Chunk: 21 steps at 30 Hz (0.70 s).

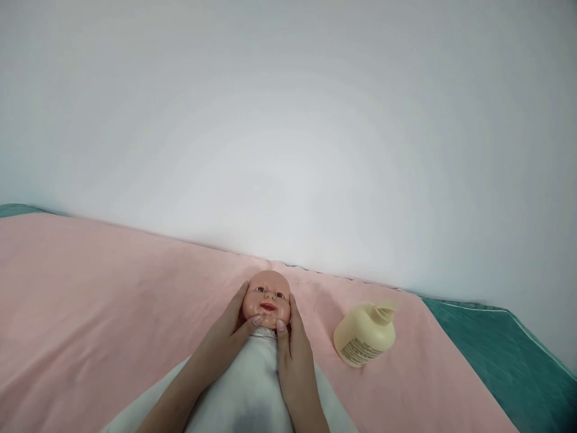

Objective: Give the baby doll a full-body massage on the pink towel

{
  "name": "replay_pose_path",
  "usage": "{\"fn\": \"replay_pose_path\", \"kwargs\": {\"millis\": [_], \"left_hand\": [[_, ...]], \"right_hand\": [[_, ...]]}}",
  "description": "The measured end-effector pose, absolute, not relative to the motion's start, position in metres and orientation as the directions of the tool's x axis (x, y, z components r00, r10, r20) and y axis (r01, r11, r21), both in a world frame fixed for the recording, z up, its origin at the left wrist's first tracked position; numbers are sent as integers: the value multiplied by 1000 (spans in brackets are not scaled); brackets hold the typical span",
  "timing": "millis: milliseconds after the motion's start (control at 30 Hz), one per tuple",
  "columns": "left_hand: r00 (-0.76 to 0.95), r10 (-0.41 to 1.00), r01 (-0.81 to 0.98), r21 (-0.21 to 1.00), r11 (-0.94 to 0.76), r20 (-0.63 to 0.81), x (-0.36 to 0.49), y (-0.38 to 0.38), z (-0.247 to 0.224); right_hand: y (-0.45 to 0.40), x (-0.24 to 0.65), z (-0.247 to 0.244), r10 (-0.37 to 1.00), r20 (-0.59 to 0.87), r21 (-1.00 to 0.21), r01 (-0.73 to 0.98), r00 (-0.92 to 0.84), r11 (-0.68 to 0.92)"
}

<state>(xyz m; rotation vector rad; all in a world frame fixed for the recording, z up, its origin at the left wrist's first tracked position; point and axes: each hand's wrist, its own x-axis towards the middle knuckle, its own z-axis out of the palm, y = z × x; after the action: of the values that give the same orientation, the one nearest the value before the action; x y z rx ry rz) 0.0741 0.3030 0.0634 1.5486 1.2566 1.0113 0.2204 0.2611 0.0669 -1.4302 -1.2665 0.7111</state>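
A baby doll (269,294) lies on its back with its face up, its body dressed in or covered by white cloth (252,379). My left hand (228,343) cups the left side of the doll's head, its thumb on the chin. On the other side my right hand (295,355) holds the cheek, with the thumb just under the jaw. Both hands are closed around the head; the fingers behind it are partly hidden. To the right of my right hand stands a pale yellow pump bottle (364,334) with small printed text on its side.
A pink sheet (135,288) covers the surface under the doll and bottle. Green fabric (509,361) shows at the right edge, and a little at the far left. Behind everything rises a plain white wall (288,132).
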Motion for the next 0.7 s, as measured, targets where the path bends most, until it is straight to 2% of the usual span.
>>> {"fn": "replay_pose_path", "kwargs": {"millis": [100,400,567,700], "left_hand": [[133,987,321,938,-130,91,74,300,69],[136,990,319,945,-77,35,74,301,71],[209,976,187,978,-96,56,74,309,53],[213,976,176,980,-92,53,74,310,51]], "right_hand": [[262,222,66,948,196,-942,317,252,111],[259,219,72,948,164,-954,289,274,81],[258,217,74,944,171,-960,262,284,95],[259,218,72,949,177,-950,295,260,97]]}}
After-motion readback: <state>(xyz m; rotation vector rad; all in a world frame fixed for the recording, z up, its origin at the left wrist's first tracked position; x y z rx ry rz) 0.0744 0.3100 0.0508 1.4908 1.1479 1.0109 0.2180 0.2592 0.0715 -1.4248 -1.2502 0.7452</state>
